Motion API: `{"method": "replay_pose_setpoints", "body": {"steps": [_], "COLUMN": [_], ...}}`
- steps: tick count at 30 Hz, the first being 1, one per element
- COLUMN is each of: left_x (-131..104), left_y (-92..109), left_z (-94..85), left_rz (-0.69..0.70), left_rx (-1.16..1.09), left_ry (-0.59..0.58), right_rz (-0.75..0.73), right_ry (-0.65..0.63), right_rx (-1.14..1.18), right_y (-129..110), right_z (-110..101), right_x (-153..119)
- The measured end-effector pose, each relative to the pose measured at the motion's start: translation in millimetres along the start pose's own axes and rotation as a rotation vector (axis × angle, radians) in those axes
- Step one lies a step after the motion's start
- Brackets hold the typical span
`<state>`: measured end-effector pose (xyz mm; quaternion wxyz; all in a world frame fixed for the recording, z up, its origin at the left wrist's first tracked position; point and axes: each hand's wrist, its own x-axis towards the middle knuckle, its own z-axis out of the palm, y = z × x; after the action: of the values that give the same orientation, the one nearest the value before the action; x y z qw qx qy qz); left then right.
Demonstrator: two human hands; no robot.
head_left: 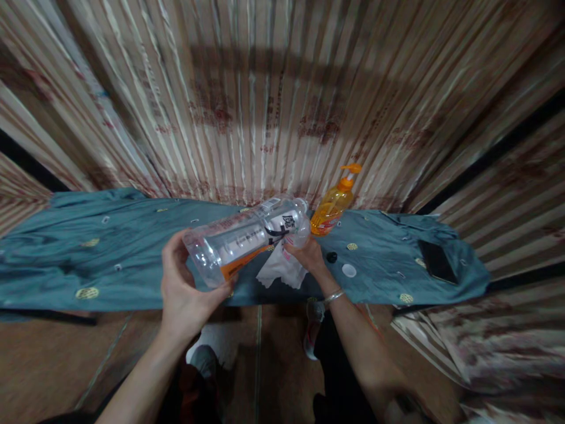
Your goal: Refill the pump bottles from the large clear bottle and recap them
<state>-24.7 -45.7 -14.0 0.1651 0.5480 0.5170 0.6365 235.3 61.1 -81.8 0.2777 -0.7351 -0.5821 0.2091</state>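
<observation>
A large clear plastic bottle (pixel 251 232) with a white and orange label lies tilted in the air over the table, its neck toward the right. My left hand (pixel 183 288) is closed around its base, thumb underneath and fingers behind. At the shoulder of the bottle, my right hand (pixel 309 254) is closed on a crumpled white tissue (pixel 280 270), which hangs below the bottle and touches it. Some right-hand fingers are hidden. Just beyond that hand stands a pump bottle (pixel 331 209) with orange liquid and an orange pump head.
A teal patterned cloth (pixel 136 253) covers the narrow table. A small black cap (pixel 332 257) and a white round disc (pixel 348 270) lie right of my right hand. Farther right is a dark phone (pixel 436 261). A striped curtain (pixel 265 106) hangs behind.
</observation>
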Motion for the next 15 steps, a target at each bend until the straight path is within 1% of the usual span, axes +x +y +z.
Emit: {"method": "replay_pose_setpoints", "body": {"steps": [4,8,11,15], "left_x": [0.0,0.2,0.0,-0.6], "left_y": [-2.1,-2.2,-1.7,-2.8], "left_z": [0.8,0.9,-0.1,-0.6], "left_rz": [0.002,0.007,0.001,0.011], "left_rx": [-0.011,-0.011,-0.003,-0.002], "left_ry": [0.005,0.015,0.0,-0.002], "right_rz": [-0.032,-0.024,-0.012,-0.041], "right_ry": [0.019,0.016,0.013,0.019], "right_rx": [0.023,0.024,0.02,0.035], "right_y": [3.9,7.4,8.8,9.8], "right_z": [2.3,4.7,5.9,6.1], "right_x": [2.4,4.7,5.7,5.9]}}
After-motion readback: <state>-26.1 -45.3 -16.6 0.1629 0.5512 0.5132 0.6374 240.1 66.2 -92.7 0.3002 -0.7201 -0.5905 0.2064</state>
